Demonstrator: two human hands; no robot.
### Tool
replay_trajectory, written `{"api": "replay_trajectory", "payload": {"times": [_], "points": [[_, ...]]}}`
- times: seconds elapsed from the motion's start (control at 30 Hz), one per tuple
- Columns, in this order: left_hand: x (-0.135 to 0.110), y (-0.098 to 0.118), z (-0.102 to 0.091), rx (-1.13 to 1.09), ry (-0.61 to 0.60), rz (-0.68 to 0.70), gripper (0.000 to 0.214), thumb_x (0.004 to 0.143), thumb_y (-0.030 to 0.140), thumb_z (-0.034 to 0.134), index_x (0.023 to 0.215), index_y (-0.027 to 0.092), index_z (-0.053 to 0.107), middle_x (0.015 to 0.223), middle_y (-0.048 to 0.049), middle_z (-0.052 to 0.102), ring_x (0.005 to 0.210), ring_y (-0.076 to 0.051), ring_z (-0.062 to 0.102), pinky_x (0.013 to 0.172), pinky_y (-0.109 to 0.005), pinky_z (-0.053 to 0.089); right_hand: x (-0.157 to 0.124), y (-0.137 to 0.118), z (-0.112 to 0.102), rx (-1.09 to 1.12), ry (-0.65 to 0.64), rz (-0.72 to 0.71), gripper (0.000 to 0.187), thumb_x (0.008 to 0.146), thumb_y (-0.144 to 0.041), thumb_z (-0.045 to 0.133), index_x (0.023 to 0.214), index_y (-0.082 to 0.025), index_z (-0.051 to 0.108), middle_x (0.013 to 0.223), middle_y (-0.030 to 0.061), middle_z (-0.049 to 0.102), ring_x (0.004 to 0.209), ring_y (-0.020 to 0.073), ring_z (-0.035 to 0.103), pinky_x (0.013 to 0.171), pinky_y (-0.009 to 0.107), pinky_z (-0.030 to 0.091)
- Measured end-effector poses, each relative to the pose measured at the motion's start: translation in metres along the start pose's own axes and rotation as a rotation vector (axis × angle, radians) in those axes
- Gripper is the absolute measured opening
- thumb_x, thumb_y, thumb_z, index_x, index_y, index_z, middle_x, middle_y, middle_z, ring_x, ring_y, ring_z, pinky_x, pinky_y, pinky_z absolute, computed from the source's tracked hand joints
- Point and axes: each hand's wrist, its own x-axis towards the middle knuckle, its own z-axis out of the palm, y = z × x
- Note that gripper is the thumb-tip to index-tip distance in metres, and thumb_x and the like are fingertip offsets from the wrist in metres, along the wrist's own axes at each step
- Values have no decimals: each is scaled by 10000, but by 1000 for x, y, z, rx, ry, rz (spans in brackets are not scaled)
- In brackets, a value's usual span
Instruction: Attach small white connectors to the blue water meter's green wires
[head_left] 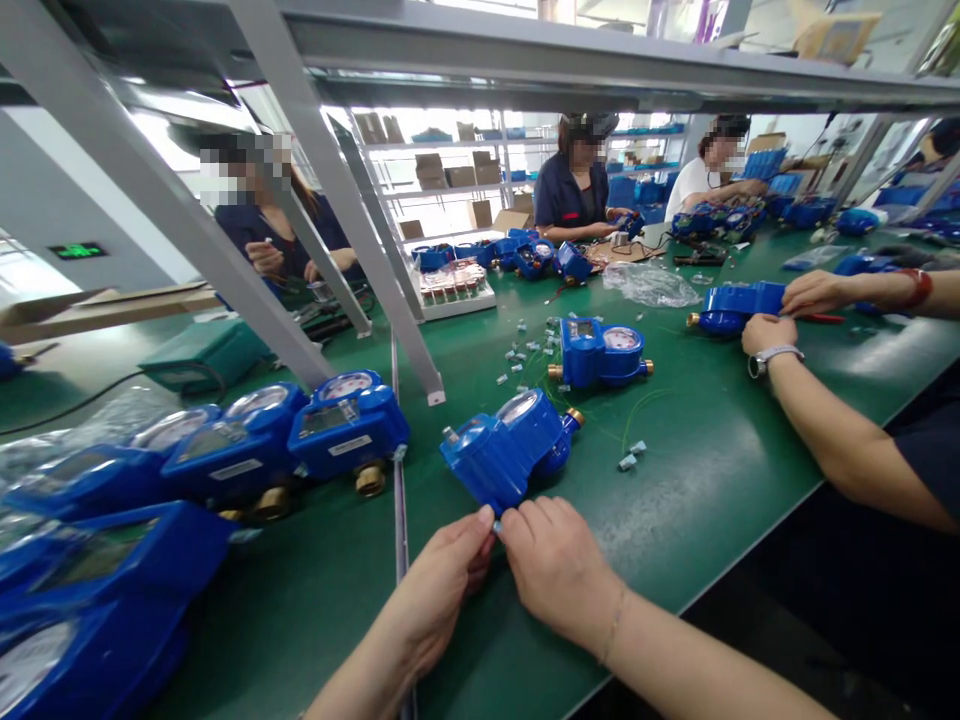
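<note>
Both hands at near edge of green counter [697,500]: left hand [442,585] and right hand [559,570], fingertips pinched together on a small part at the near corner of a blue water meter [510,450]. Meter lies just beyond the hands, equally near both; long axis runs near-left to far-right, brass coupling pointing far-right, dial facing up

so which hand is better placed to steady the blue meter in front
Left, probably. The left hand has its fingertips at the near edge of the blue meter; the right hand pinches a tiny part there and looks occupied.
</note>
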Motion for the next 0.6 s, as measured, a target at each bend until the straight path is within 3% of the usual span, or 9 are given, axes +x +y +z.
{"api": "replay_trajectory", "payload": {"times": [0.07,0.27,0.37,0.43,0.5,0.53,0.6], "points": [[0,0,1,18,-7,5,495,747,627,564,653,196,340,588,77,258,524,-82,190,488,-206,191,6,1,0,-6,-11,-18,213,899,-231,374,791,-181,550,804,82,607,782,215,537,731,335,347],[-3,-4,6,168,13,109,482,821,659,382,662,208,324,591,73,240,511,-92,207,486,-218,225,-1,-12,4,35,26,155,312,982,-264,271,750,-199,469,643,5,588,561,139,543,532,256,304],[-16,-4,4,336,78,224,521,861,632,332,595,190,402,537,46,321,492,-111,291,504,-248,275,-12,-13,0,-29,170,98,307,971,-370,335,791,-191,509,697,40,599,642,185,569,595,285,374],[-32,-1,-2,476,191,325,507,887,566,363,593,176,498,575,1,444,562,-148,415,584,-283,346,-8,-15,-3,-115,331,-30,315,929,-453,427,969,-166,550,907,111,627,856,250,591,736,365,443],[-52,4,-18,587,360,426,365,883,484,443,760,190,621,793,-50,554,794,-213,512,782,-349,393,6,-22,-4,-239,415,-147,507,857,-522,532,1212,-163,493,1227,196,526,1135,353,490,898,526,408],[-63,5,-31,641,481,475,292,873,448,481,900,209,647,964,-77,553,960,-251,496,910,-397,356,15,-27,-3,-315,419,-164,618,815,-548,579,1294,-182,446,1352,217,424,1234,413,394,938,625,345],[-88,4,-70,799,812,550,353,857,409,529,1161,242,593,1287,-120,396,1241,-319,320,1073,-488,188,30,-39,2,-442,398,-127,717,754,-571,638,1345,-232,415,1466,223,265,1308,514,230,894,794,210]]}}
